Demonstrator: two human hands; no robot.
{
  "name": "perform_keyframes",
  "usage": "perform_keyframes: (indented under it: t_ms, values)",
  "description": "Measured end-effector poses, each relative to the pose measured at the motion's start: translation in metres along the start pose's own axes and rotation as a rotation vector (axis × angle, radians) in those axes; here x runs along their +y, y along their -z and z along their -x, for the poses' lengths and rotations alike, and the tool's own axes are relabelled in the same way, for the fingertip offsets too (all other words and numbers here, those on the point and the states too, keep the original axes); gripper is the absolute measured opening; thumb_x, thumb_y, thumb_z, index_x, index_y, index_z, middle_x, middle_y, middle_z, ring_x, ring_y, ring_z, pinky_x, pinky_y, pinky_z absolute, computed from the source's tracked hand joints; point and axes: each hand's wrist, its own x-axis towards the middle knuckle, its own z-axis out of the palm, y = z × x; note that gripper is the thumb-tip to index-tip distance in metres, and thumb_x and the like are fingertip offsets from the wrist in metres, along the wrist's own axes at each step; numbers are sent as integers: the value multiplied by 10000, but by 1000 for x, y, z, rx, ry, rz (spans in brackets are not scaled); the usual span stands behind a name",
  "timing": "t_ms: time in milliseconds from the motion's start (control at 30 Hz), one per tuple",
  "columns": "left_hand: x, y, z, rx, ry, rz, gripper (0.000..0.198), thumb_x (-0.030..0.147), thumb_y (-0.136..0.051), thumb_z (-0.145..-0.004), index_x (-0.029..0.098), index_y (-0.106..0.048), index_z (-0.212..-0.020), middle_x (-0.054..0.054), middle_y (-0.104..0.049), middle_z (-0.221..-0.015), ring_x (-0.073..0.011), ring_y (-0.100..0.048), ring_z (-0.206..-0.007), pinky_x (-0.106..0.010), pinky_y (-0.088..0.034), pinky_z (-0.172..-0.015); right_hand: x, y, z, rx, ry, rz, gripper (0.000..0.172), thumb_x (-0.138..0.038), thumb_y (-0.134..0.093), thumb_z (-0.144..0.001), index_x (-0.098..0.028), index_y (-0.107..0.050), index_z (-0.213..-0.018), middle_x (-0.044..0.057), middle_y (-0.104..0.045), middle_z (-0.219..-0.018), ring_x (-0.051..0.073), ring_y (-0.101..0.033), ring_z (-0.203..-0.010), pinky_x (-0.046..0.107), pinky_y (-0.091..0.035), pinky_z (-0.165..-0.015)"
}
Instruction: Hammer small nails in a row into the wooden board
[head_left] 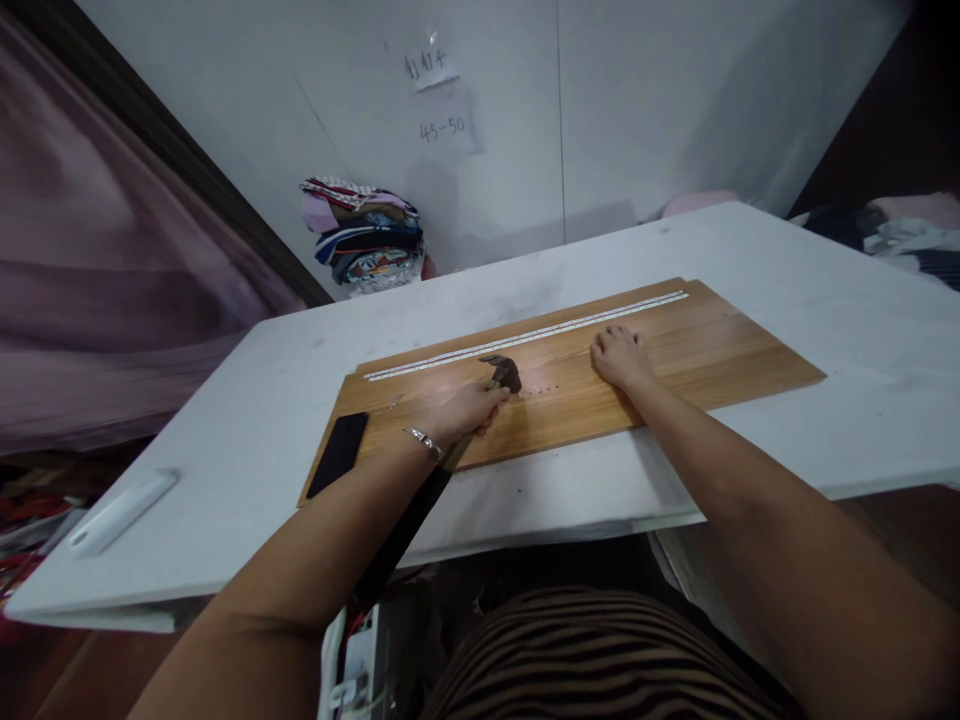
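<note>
A wooden board [555, 420] lies across the white table. My left hand [469, 412] is closed round the handle of a claw hammer [504, 373], close under its dark metal head, and holds it over the middle of the board. A short row of small nails [544, 389] shows on the wood just right of the hammer head. My right hand [621, 355] rests palm down on the board, right of that row, its fingers lying on the wood and holding nothing. Several loose nails [396, 402] lie on the left part of the board.
Along the board's far side runs a white marked strip [525, 337]. A flat black rectangle [337, 455] lies at its left end. On the white table [225, 480] is a long white object [124, 512]. Folded cloths [367, 235] are stacked by the wall.
</note>
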Motion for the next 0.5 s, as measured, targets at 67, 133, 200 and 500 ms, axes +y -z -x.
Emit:
perform_keyframes:
  t_ms: [67,133,200,500]
  values:
    - [3,1,1,5,-13,-4,192,378,-636,-919,210,-551,-879,67,-474,-608,-66,-397,-421,-211,-322,-411,0,0,0,-3,0,-1,438,-316,-312,-1011,-147,-675,-1186,203,-624,-1336,331,-478,-1299,500,-329,-1065]
    - [4,2,1,13,-20,-7,194,376,-645,-913,205,-561,-876,62,-480,-623,-62,-403,-429,-209,-318,-409,0,0,0,-7,-2,-2,438,-314,-309,-1009,-148,-676,-1180,204,-623,-1340,332,-481,-1298,502,-333,-1063]
    - [5,2,2,3,-25,-2,187,368,-642,-916,203,-562,-881,61,-479,-627,-61,-405,-430,-208,-317,-410,-1,1,0,-4,-2,-5,435,-313,-310,-1007,-149,-677,-1174,203,-624,-1340,332,-483,-1296,503,-335,-1062]
    - [5,-3,3,-4,7,-19,175,346,-589,-957,204,-528,-876,69,-460,-594,-66,-407,-418,-205,-325,-402,-1,0,1,12,-3,-3,421,-303,-316,-1007,-143,-676,-1155,199,-632,-1333,326,-487,-1294,498,-333,-1072]
